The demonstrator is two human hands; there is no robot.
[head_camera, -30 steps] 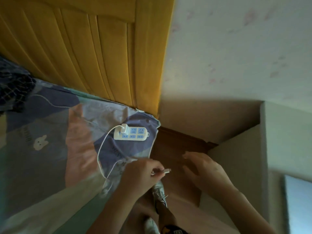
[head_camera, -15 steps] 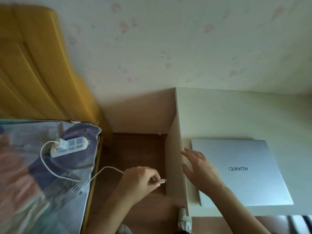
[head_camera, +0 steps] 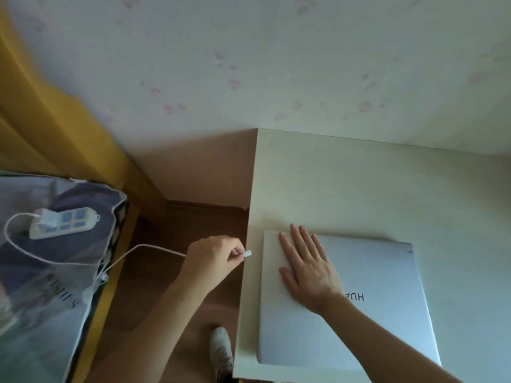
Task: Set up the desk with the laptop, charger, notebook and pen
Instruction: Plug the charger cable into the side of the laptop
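Your left grip pinches the small white plug of the thin white charger cable, holding it level just beside the closed silver laptop's left edge, likely lining up a port. Your right grip lies open and flat on the lid, steadying it on the pale cream counter.

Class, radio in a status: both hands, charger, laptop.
Left hand pinching charger plug, short of laptop. Right hand flat on closed lid. Nothing in the way.
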